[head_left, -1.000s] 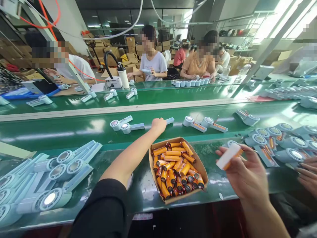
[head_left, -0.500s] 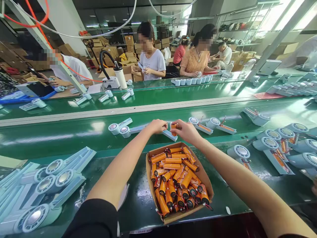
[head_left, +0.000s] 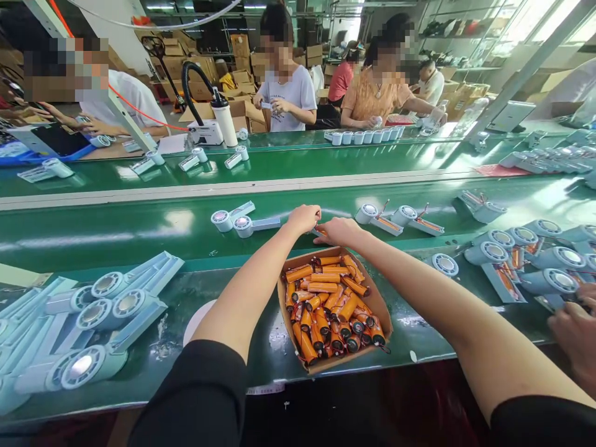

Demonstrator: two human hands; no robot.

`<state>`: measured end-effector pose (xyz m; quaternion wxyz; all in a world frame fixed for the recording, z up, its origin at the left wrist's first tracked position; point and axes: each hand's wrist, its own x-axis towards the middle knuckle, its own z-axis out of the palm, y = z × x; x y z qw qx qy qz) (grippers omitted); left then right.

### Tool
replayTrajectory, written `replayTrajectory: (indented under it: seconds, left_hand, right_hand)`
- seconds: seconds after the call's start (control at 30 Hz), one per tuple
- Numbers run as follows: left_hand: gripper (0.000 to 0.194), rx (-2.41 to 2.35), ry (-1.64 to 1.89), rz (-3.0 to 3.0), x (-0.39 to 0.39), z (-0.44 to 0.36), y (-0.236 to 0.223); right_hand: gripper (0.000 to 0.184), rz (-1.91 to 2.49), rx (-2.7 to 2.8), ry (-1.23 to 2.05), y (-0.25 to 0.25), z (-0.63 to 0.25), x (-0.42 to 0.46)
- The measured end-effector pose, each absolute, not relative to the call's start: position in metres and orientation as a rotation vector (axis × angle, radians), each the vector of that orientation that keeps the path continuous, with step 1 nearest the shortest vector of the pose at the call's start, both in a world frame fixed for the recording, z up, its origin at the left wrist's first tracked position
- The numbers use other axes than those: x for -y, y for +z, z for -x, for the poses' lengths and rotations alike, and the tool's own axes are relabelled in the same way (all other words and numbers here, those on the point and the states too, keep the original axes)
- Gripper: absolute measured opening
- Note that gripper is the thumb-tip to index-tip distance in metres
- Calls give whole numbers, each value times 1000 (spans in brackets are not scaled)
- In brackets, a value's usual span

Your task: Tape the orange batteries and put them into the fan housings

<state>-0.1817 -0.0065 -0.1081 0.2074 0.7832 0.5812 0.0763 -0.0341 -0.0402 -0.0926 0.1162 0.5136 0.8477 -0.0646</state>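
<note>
Over the near side of the green belt, my left hand [head_left: 305, 217] is closed, its fingertips pinched together. What they pinch, if anything, is too small to make out. Just right of it, my right hand [head_left: 342, 231] bends its fingers down onto an orange battery in a light-blue fan housing [head_left: 318, 231], mostly covered by the hands. Below my wrists sits a cardboard box [head_left: 386, 305] full of orange wired batteries [head_left: 323, 287]. On the belt to the left lie two light-blue fans [head_left: 243, 226]; two more fans [head_left: 404, 215], with orange batteries in their handles, lie right of my hands.
Fans are heaped on the bench at left [head_left: 112, 284] and right [head_left: 554, 279]. A co-worker's hand [head_left: 575, 332] is at the right edge. Across the belt, several people work beside a row of fans [head_left: 365, 136] and a white device with a black hose [head_left: 205, 131].
My right hand has lowered the orange battery from upright down into the housing. The left hand stays close beside it. The view has tilted down, and a co-worker's hand appears at right.
</note>
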Motion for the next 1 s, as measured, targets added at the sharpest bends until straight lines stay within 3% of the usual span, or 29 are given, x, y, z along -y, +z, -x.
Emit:
replayTrajectory:
  seconds: [0.1, 0.23, 0.37, 0.43, 0.57, 0.73, 0.8, 0.9, 1.0]
  left_hand:
    - [26, -1665, 272, -2138, 16, 181, -95]
    - [60, -1661, 437, -2149, 80, 228, -84]
    - [44, -1615, 599, -2134, 208, 335, -110]
    - [48, -1692, 520, -2149, 272, 388, -134]
    - [56, -1779, 357, -2309, 351, 438, -172]
    - [49, -1730, 232, -2403, 371, 429, -167]
    - [40, -1734, 290, -2417, 373, 423, -160]
    - [36, -1768, 555, -2474, 379, 410, -149]
    - [39, -1698, 828, -2551, 386, 387, -136]
  right_hand:
    - [37, -1476, -2511, -204, -73, 33, 39]
    - [42, -1564, -2725, -181, -53, 1, 70]
    - [31, -1538, -3030, -574, -60, -40, 137]
    - [26, -1384, -3061, -679, -70, -42, 167]
    - [26, -1128, -2987, -436, -82, -4, 186]
    - [23, -961, -2806, -227, -81, 32, 168]
    - [21, -988, -2857, -395, -78, 26, 167]
    - [14, -1238, -2986, -1069, -71, 10, 185]
    - [32, -1489, -3058, -1806, -61, 8, 224]
